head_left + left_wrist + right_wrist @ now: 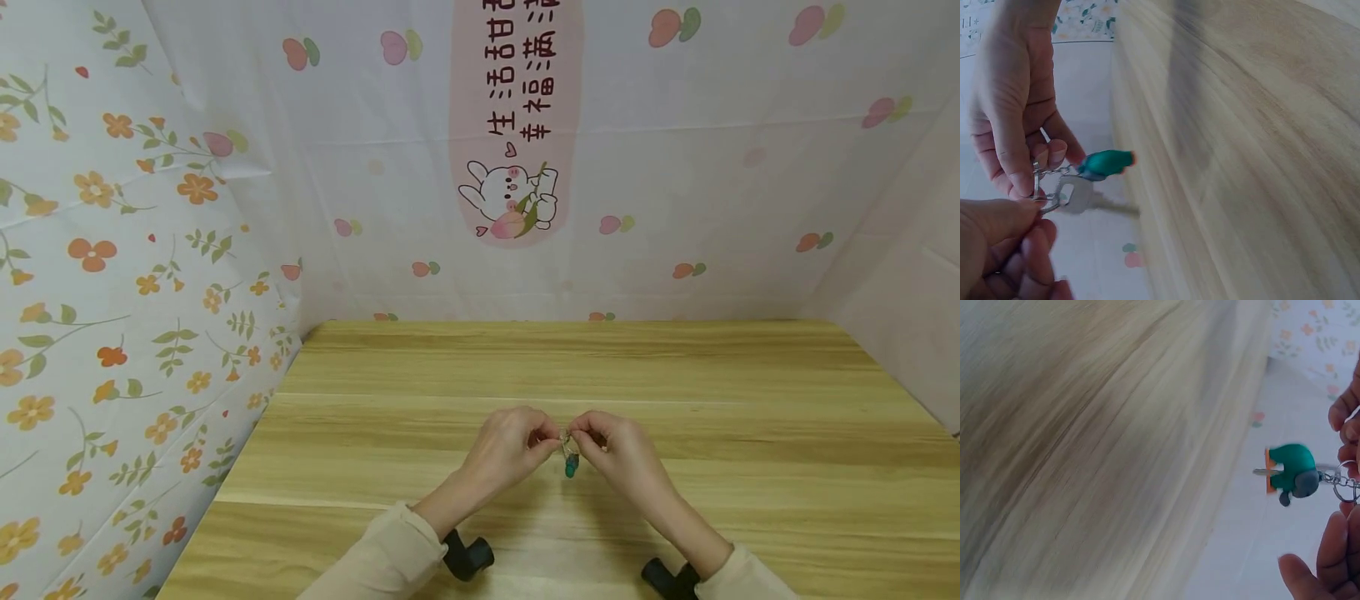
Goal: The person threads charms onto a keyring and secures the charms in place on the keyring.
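A keychain hangs between my two hands above the table. My left hand pinches its metal split ring between thumb and fingers. From the other side, my right hand also pinches at the ring, its thumb and fingertips close to my left thumb. Below the ring dangles a green toy figure with a grey head and orange feet, on a short chain. A silver key hangs beside the figure, blurred along its blade. In the head view, the fingers partly hide the ring.
The wood-grain table spreads beneath both hands. Printed white cloth rises behind it, and flowered cloth stands at the left. Black devices sit by both wrists, under the cream sleeves.
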A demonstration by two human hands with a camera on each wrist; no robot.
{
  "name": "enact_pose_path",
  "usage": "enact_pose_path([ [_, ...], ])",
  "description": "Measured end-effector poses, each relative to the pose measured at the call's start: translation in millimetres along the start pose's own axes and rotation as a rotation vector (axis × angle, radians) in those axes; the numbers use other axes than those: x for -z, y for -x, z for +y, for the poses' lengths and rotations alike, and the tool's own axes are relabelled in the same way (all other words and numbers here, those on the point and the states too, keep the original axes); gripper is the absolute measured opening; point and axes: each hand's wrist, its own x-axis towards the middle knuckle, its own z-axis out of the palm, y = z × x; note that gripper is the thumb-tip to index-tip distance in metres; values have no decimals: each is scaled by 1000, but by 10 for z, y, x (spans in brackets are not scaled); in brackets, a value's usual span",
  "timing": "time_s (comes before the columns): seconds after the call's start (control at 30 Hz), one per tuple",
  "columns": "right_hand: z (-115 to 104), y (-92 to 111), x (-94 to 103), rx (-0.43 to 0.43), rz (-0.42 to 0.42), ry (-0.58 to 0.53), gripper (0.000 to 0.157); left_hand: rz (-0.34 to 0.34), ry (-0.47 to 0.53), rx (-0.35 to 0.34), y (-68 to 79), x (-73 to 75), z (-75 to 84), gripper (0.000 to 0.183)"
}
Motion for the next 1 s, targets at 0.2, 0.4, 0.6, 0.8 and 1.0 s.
enact_pose_path([
  [0.2,-43,25,-28,98,60,147,15,-57,16,38,-43,25,39,7],
  [0.4,-39,17,-14,47,41,83,13,-15,35,44,-17,16,32,7],
  [0.6,5,11,8,-3,16,2,14,34,65,22,9,12,22,6],
  [0.8,13,33,-3,67,45,52,16,-56,87,73,-11,28,30,5],
  [1.0,-19,40,-17,137,93,124,18,-75,85,97,-32,32,55,6],
])
